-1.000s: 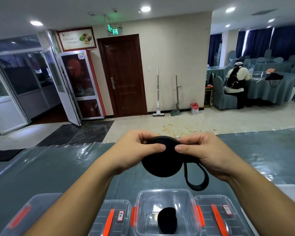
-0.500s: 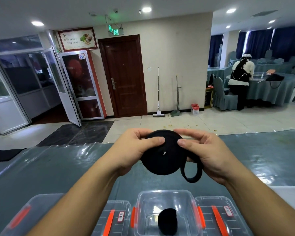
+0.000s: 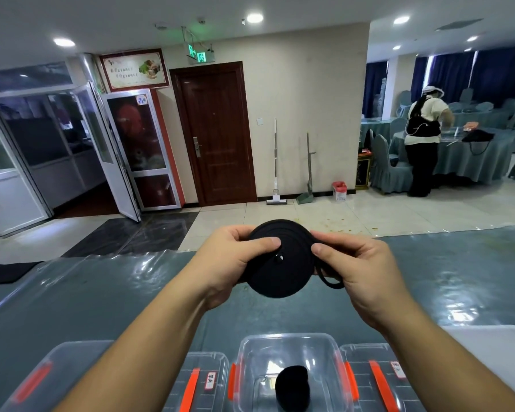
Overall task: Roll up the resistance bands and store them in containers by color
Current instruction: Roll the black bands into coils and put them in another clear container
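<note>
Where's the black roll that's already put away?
In the head view, bottom centre: the black roll sits in the open clear box, between two lidded boxes.

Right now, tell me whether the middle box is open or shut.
Open. The middle box has no lid on it, and a rolled black band lies inside.

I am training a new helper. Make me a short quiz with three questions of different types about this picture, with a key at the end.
1. True or false: the open container holds a rolled black band.
2. Which hands grip the black band roll? A. left hand only B. right hand only C. both
3. Fill in: a short loose tail of the band hangs on the ____ hand's side.

Key: 1 true; 2 C; 3 right.
</note>
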Demonstrator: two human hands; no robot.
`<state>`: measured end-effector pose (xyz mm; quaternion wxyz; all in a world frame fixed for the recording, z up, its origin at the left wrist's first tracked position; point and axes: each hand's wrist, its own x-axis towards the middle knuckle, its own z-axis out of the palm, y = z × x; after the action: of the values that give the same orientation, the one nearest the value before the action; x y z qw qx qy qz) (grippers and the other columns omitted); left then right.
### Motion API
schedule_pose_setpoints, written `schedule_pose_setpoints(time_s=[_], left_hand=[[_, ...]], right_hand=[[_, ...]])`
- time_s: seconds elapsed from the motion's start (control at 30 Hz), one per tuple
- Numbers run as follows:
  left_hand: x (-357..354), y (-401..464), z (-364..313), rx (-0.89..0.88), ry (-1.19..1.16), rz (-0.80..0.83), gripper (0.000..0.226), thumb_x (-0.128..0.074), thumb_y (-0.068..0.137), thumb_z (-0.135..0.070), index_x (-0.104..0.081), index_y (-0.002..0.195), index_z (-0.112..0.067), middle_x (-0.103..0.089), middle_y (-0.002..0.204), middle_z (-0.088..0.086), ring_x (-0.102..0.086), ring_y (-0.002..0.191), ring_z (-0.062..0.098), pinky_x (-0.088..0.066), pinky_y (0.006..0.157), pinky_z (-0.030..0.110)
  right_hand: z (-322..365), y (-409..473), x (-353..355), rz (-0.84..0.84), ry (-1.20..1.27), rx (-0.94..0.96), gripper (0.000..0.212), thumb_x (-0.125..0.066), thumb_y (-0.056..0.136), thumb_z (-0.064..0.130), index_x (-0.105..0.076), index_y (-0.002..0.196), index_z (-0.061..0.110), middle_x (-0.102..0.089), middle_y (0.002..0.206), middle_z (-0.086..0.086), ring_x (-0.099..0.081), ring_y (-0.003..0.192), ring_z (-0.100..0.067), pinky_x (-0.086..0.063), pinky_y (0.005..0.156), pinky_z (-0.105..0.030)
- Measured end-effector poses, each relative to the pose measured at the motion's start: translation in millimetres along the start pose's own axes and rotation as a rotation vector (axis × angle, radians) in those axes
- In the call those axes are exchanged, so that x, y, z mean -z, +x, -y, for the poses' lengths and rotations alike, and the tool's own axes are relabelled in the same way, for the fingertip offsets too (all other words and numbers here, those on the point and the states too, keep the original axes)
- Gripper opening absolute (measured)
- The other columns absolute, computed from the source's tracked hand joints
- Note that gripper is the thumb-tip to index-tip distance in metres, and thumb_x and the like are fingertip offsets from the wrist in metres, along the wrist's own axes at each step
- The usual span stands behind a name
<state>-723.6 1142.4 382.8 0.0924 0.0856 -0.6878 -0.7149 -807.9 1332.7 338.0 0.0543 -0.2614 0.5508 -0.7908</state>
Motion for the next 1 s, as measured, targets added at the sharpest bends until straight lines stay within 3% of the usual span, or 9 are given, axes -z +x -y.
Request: schedule_pose_setpoints(time_s=[0.1, 0.23, 0.4, 0.5, 0.67, 0.83, 1.0], left_hand=[[4, 2, 0, -0.004, 0.032, 0.051, 0.019, -0.077, 0.089, -0.013, -0.079, 0.106, -0.005, -0.079, 0.103, 0.019, -0.077, 0.089, 0.027, -0.061, 0.071, 0.03], [-4, 3, 8, -0.062, -0.153, 0.002, 0.023, -0.077, 0.086, -0.014, -0.079, 0.107, -0.006, -0.079, 0.105, 0.018, -0.077, 0.09, 0.025, -0.06, 0.07, 0.028], [-17, 6, 20, -0.106, -0.211, -0.075, 0.02, -0.074, 0.091, -0.011, -0.078, 0.11, -0.007, -0.079, 0.106, 0.017, -0.078, 0.092, 0.027, -0.061, 0.071, 0.029], [-16, 6, 20, -0.027, -0.19, -0.021, 0.022, -0.075, 0.091, -0.013, -0.078, 0.111, -0.006, -0.079, 0.107, 0.018, -0.077, 0.092, 0.028, -0.061, 0.072, 0.031], [-5, 8, 10, 0.054, 0.054, 0.057, 0.018, -0.078, 0.089, -0.015, -0.079, 0.105, -0.005, -0.079, 0.101, 0.019, -0.076, 0.084, 0.026, -0.061, 0.068, 0.029], [-11, 7, 18, -0.019, -0.132, -0.023, 0.019, -0.076, 0.089, -0.014, -0.08, 0.107, -0.009, -0.08, 0.103, 0.016, -0.077, 0.085, 0.023, -0.06, 0.066, 0.028], [-12, 3, 23, 0.027, -0.065, 0.008, 0.017, -0.077, 0.089, -0.011, -0.079, 0.106, -0.008, -0.079, 0.101, 0.018, -0.077, 0.085, 0.026, -0.061, 0.069, 0.031]], right_hand=[[-1, 0, 0, 0.041, -0.014, -0.023, 0.027, -0.075, 0.089, 0.004, -0.084, 0.104, 0.025, -0.082, 0.1, -0.007, -0.079, 0.093, -0.021, -0.061, 0.077, -0.023], [-5, 2, -5, -0.014, 0.051, -0.029, 0.021, -0.073, 0.09, 0.02, -0.082, 0.108, 0.025, -0.077, 0.091, -0.008, -0.064, 0.071, -0.017, -0.059, 0.076, -0.026], [-8, 2, -6, -0.051, 0.146, -0.022, 0.024, -0.075, 0.088, 0.01, -0.081, 0.109, 0.021, -0.081, 0.106, -0.007, -0.079, 0.097, -0.019, -0.062, 0.075, -0.024], [-7, 3, -2, -0.07, 0.106, -0.035, 0.026, -0.075, 0.088, 0.004, -0.083, 0.104, 0.023, -0.081, 0.103, -0.007, -0.079, 0.094, -0.02, -0.061, 0.072, -0.023], [-5, 4, 6, 0.026, -0.001, -0.075, 0.026, -0.075, 0.089, 0.004, -0.084, 0.102, 0.025, -0.082, 0.103, -0.006, -0.079, 0.097, -0.022, -0.062, 0.076, -0.024], [-6, 3, 1, -0.05, 0.1, -0.057, 0.019, -0.074, 0.087, 0.02, -0.083, 0.103, 0.023, -0.081, 0.105, -0.006, -0.078, 0.099, -0.02, -0.062, 0.076, -0.025], [-10, 2, 0, -0.09, 0.109, -0.092, 0.018, -0.071, 0.091, 0.004, -0.084, 0.099, 0.015, -0.081, 0.101, -0.01, -0.079, 0.095, -0.022, -0.061, 0.073, -0.023]])
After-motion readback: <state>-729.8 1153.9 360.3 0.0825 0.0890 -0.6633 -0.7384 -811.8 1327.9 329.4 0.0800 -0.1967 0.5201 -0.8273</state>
